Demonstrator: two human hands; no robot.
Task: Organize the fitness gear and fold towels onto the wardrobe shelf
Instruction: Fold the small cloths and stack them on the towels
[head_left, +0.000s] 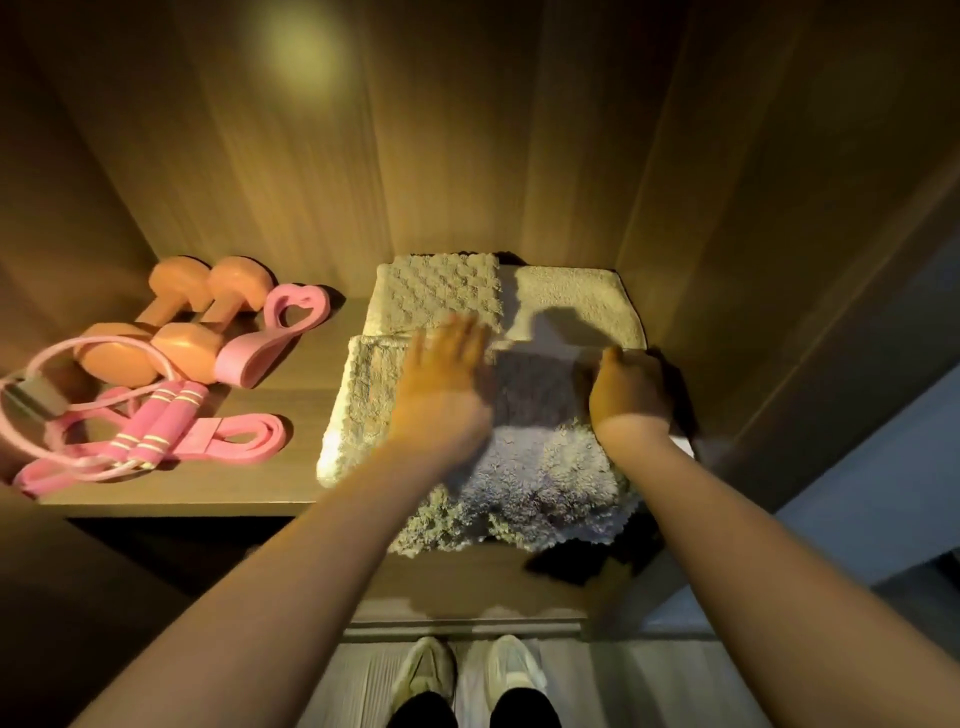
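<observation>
Head view — left hand (441, 387) flat on shaggy towel (550, 467) (rectangular).

The wooden shelf (311, 374) carries gym gear on its left half and towels on its right. Two orange dumbbells (176, 317) lie side by side towards the back left, with a pink heart-shaped grip (280, 327) touching them on the right. Near the front left corner lie a pink rope (156, 423) and a pink band (244, 439). Two folded towels (441, 293) sit side by side at the back right. The front towel (540, 478) hangs over the front edge.
</observation>
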